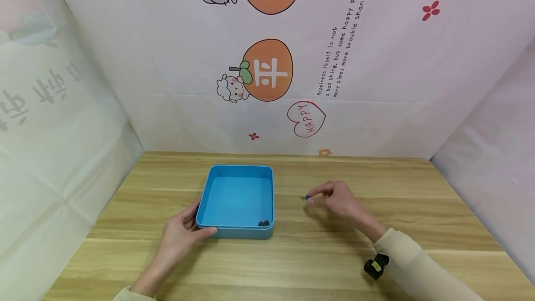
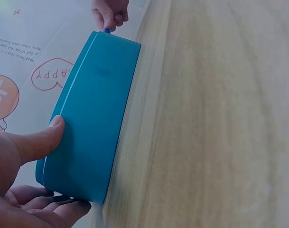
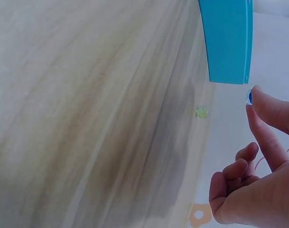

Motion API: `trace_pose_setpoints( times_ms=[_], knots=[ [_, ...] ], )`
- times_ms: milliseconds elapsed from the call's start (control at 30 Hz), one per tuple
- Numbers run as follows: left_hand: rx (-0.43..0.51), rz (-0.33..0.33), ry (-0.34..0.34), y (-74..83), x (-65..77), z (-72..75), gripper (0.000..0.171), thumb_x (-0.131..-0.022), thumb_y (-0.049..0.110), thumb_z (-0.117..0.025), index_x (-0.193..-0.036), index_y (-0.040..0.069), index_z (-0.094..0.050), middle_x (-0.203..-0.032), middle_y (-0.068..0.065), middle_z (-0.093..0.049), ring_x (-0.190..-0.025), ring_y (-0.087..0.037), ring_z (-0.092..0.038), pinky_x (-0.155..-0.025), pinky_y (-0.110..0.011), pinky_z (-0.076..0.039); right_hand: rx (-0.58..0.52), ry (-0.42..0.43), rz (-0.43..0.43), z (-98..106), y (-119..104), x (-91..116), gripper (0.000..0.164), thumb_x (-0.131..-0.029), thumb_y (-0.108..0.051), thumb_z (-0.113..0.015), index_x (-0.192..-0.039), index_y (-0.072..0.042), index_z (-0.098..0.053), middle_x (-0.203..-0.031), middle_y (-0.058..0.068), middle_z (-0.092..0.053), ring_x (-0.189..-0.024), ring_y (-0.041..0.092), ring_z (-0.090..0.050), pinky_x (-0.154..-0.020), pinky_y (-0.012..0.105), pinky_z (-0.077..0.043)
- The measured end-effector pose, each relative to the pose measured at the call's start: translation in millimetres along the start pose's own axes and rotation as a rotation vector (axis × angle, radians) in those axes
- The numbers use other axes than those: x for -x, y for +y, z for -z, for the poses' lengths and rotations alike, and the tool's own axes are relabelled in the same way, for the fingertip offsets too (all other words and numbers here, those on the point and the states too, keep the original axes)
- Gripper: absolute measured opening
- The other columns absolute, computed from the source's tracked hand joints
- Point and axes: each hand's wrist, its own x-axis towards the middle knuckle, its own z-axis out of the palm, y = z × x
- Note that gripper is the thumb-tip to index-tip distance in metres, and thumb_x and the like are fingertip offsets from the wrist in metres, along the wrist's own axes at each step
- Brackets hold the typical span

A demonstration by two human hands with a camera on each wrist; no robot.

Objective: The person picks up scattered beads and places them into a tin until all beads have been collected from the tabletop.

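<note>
A blue square box, open at the top, stands on the wooden table. My left hand grips its near left corner, thumb on the front wall near the rim and fingers at the left side. Two small dark balls lie inside, in the near right corner. To the right of the box, my right hand pinches a clear and blue marble between thumb and index finger; the other fingers are curled. A yellow-green marble lies on the table close by.
The wooden table meets a white printed cloth at the back, with more cloth hanging at both sides. A black device with a yellow label sits at my right wrist.
</note>
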Motion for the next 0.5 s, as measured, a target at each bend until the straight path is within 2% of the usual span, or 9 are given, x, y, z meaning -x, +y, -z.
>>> trace_pose_setpoints(
  times_ms=[200,367,500],
  knots=[
    [0.002,0.007,0.003,-1.1,-0.4,0.4,0.096,-0.085,0.011,-0.091,-0.160,-0.008,-0.035,-0.161,-0.030,-0.036,-0.144,-0.041,-0.043,-0.107,-0.044,-0.049,0.003,0.004,-0.007,1,-3,-2,0.015,-0.093,-0.020,-0.084,-0.103,-0.009,-0.085,-0.097,0.008,-0.063,-0.083,0.023,-0.042,-0.065,0.030,-0.032],
    [-0.001,0.003,0.004,-1.7,-1.2,0.5,0.096,-0.084,0.011,-0.092,-0.159,-0.008,-0.035,-0.161,-0.031,-0.037,-0.144,-0.042,-0.043,-0.107,-0.043,-0.049,-0.012,0.008,-0.006,1,-7,-5,0.016,-0.092,-0.020,-0.085,-0.104,-0.009,-0.085,-0.094,0.008,-0.059,-0.082,0.023,-0.041,-0.065,0.031,-0.030],
    [-0.002,0.003,0.006,-1.6,-1.2,0.6,0.097,-0.084,0.011,-0.092,-0.159,-0.009,-0.035,-0.160,-0.031,-0.037,-0.144,-0.042,-0.043,-0.108,-0.043,-0.048,-0.021,0.002,0.005,1,-13,-5,0.018,-0.093,-0.020,-0.084,-0.107,-0.008,-0.084,-0.102,0.009,-0.063,-0.085,0.023,-0.040,-0.066,0.032,-0.030]
  ],
)
